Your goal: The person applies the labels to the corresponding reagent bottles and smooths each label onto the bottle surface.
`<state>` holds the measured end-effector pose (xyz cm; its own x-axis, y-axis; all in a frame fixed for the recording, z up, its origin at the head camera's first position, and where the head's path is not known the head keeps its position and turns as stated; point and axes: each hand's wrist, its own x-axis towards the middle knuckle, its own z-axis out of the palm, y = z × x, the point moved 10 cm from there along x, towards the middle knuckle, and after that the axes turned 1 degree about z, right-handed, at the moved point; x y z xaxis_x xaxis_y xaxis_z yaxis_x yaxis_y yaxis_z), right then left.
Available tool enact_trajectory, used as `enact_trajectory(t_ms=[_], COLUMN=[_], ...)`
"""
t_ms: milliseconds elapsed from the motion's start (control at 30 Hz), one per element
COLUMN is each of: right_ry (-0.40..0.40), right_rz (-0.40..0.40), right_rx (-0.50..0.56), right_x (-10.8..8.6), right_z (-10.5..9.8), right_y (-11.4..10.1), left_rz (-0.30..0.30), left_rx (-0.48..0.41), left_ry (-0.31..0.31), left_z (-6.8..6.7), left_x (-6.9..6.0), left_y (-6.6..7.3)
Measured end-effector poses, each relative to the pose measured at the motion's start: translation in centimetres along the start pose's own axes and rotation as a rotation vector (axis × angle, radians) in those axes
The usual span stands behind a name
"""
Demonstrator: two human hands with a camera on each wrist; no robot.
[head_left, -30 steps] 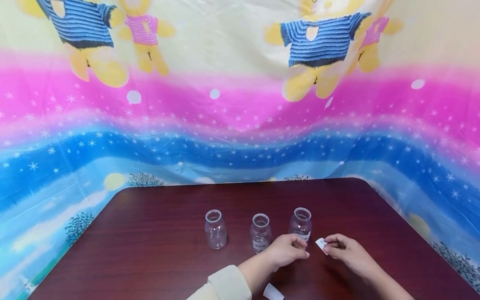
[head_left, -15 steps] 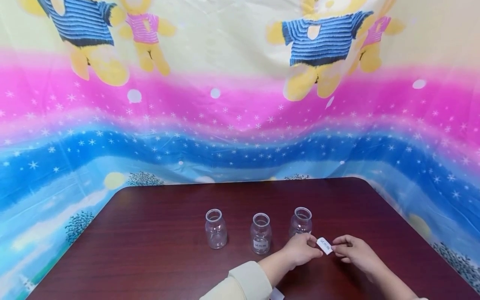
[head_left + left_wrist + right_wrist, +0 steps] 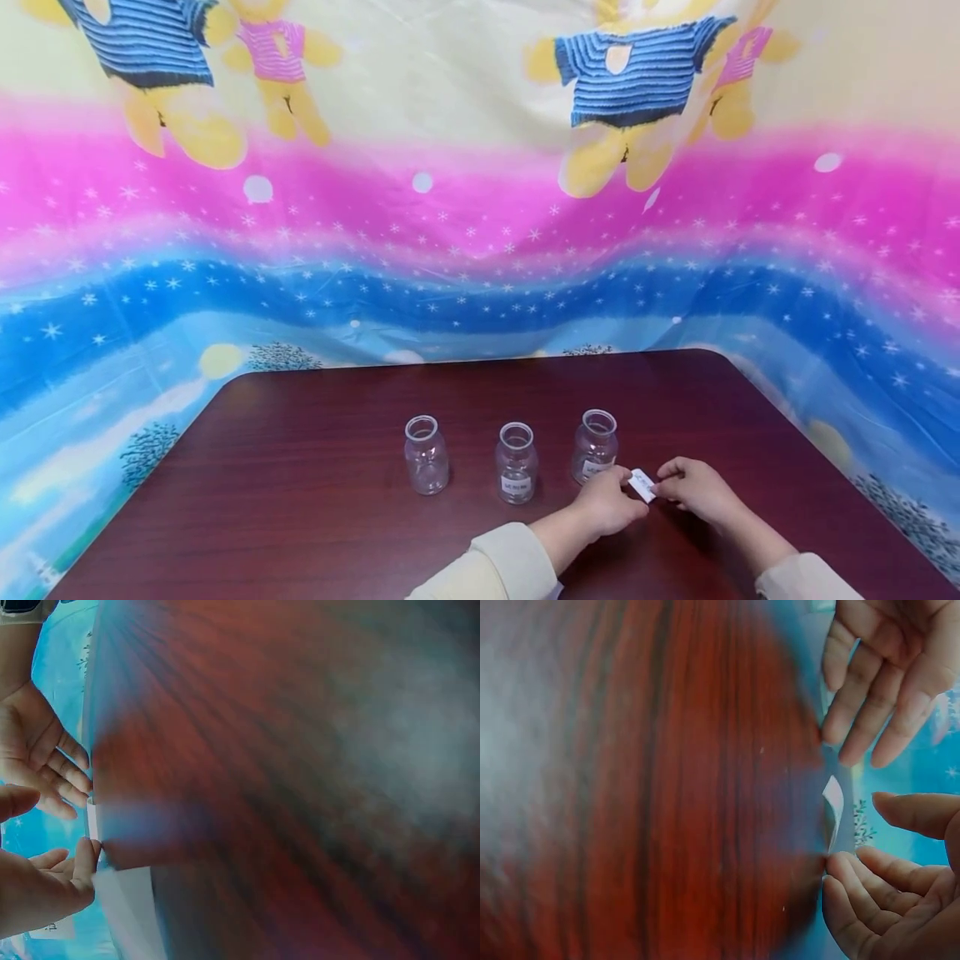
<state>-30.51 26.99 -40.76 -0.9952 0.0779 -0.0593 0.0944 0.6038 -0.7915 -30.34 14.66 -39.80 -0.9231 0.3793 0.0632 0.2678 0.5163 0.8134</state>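
A small white label (image 3: 642, 485) with dark printed characters is held between both hands above the table. My left hand (image 3: 606, 502) has its thumb and a finger at the label's left edge. My right hand (image 3: 697, 490) pinches the opposite edge; in the right wrist view the label (image 3: 833, 812) looks curved, one end at that hand's fingertips. Just behind the left hand stands a clear glass jar (image 3: 596, 446), its own white label partly covered by the fingers. To its left is a second labelled jar (image 3: 517, 462), then a jar with no visible label (image 3: 426, 457).
All three jars are upright and lidless on the dark red-brown table (image 3: 315, 467). A printed fabric backdrop (image 3: 450, 208) hangs around the table's far edge and sides. In the left wrist view a white paper piece (image 3: 135, 911) shows beside the left hand.
My left hand has moved right, away from the jars, to the label in the right hand. The label has turned, so its print now shows. The jars stay put.
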Motion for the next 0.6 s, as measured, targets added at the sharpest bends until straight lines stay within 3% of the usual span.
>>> enact_trajectory(t_ms=[400, 600], right_ry=[0.067, 0.077], right_rz=[-0.094, -0.119], right_rx=[-0.248, -0.286], right_x=[1.1, 1.3], right_z=[0.1, 0.1], right_y=[-0.6, -0.8], left_rz=[-0.002, -0.026], left_rx=[0.025, 0.037], left_ry=[-0.003, 0.025], left_z=[0.7, 0.8], left_x=[0.5, 0.8], left_y=[-0.2, -0.4])
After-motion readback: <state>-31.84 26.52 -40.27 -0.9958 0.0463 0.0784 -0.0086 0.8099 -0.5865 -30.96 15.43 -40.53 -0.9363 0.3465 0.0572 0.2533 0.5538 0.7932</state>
